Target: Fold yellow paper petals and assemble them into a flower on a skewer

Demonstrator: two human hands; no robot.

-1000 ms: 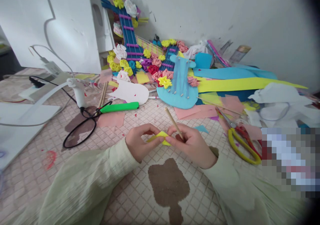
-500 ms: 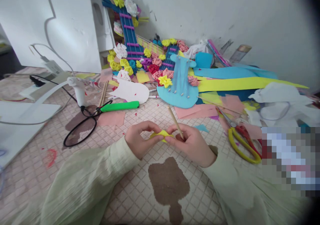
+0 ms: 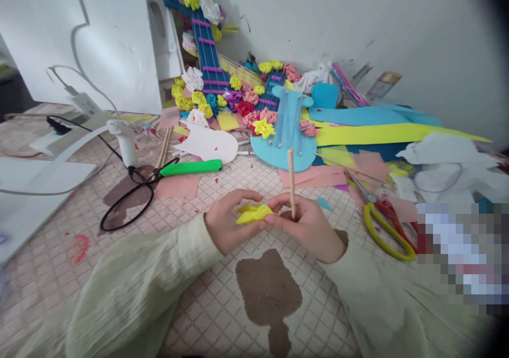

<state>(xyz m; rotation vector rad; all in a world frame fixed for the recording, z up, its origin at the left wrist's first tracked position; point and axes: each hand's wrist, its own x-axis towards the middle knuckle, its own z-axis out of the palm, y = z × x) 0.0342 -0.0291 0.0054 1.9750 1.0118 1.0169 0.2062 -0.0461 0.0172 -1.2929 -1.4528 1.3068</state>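
Observation:
A folded piece of yellow crepe paper is between my two hands, above the table. My right hand pinches its right end between thumb and finger. The same hand also holds a thin wooden stick, which stands nearly upright from the fingers. My left hand curves around the paper's left side, thumb below it and index finger raised above it. Its other fingers are partly hidden behind the paper. Beyond my hands lies a light blue guitar-shaped cutout with strings and a yellow paper flower.
Scissors with yellow and red handles lie at right. At left are a white glue gun, a green-handled tool and a black cord. Behind are a decorated blue guitar neck, crumpled paper flowers and yellow strips.
My left index finger has lifted from the yellow paper, showing more of it. The wooden stick has swung from leaning left to nearly upright.

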